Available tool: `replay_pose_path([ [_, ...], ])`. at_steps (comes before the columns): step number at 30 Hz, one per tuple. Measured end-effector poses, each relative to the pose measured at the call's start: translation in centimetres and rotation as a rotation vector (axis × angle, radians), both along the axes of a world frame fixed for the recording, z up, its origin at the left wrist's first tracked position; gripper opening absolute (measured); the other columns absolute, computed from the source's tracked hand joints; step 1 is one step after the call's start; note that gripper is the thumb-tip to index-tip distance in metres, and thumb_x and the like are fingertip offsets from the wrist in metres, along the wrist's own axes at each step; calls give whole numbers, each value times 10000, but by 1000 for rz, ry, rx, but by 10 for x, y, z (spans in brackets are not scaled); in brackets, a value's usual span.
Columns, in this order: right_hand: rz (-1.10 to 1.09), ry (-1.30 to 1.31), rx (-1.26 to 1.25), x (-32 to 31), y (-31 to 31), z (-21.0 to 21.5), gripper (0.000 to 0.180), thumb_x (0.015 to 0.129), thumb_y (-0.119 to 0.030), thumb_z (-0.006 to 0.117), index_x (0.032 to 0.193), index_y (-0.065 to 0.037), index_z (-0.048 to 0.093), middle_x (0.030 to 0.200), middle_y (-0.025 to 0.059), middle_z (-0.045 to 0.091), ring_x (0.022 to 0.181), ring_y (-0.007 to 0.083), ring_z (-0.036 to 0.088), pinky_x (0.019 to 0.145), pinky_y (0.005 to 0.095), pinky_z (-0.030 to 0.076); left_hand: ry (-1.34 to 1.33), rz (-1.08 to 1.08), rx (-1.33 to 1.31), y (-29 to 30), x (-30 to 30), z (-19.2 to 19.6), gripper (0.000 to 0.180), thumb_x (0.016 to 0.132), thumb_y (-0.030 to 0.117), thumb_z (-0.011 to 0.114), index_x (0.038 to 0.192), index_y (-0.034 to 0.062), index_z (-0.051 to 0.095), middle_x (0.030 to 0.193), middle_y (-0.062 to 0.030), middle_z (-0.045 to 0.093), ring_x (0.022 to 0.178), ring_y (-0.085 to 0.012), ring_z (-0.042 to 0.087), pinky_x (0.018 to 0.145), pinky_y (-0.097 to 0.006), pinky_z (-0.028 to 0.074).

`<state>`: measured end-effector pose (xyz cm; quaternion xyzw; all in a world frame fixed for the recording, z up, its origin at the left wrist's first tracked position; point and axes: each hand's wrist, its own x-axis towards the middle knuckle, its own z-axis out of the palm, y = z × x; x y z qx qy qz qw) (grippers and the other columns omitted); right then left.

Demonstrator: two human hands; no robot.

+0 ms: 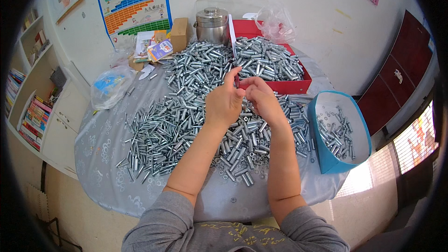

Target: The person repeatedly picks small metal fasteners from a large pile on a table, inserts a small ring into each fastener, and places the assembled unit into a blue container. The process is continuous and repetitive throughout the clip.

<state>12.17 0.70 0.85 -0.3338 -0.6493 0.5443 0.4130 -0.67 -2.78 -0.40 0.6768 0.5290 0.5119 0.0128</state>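
Room: pale wall behind, white shelf unit on the left, floor around the near side.
Table: grey patterned cloth to a rounded rim; a strip of it shows between heap and near edge, broader at the left.
Heap: silvery metal pieces, tubes and bolts, sprawling from the back to the front of the middle.
Red box: far right of the heap, loaded with more of them.
Blue bin: close to the right-hand edge, part filled, open-topped.
Steel pot: upright behind the heap.
Hands: left hand and right hand nearly meeting above the heap, before the box.
Fingers: left index raised, apart from its thumb; right ones bent inward; I can't tell whether either grips a piece.
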Motion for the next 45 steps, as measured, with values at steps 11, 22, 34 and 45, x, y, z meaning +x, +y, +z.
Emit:
replay_pose_path([
  [11,129,-67,-92,4,-2,0,288,918,-262,417,1030,-19,525,736,4,492,604,55,445,491,217,391,9,38,-16,4,-5,-1,800,804,699,136,1212,87,450,576,-114,575,564,-326,583,487,-389,417],
  [22,171,-50,-68,11,9,-8,393,872,-201,481,1211,-29,382,754,12,483,525,70,455,424,221,429,3,63,1,5,-4,-3,726,840,652,149,1169,100,486,574,-116,571,560,-338,578,484,-409,406],
  [34,68,173,-173,5,8,-8,362,834,-169,519,1144,-19,407,785,49,531,568,127,550,454,257,498,-12,84,25,8,-4,-6,708,845,646,148,1157,118,503,527,-109,539,533,-323,566,475,-400,400],
  [45,172,83,-301,2,12,-16,328,873,-286,472,1089,-42,437,707,36,511,459,139,490,380,260,436,-39,89,62,8,-7,-6,685,858,630,158,1156,116,500,519,-104,534,517,-318,559,460,-400,389],
])
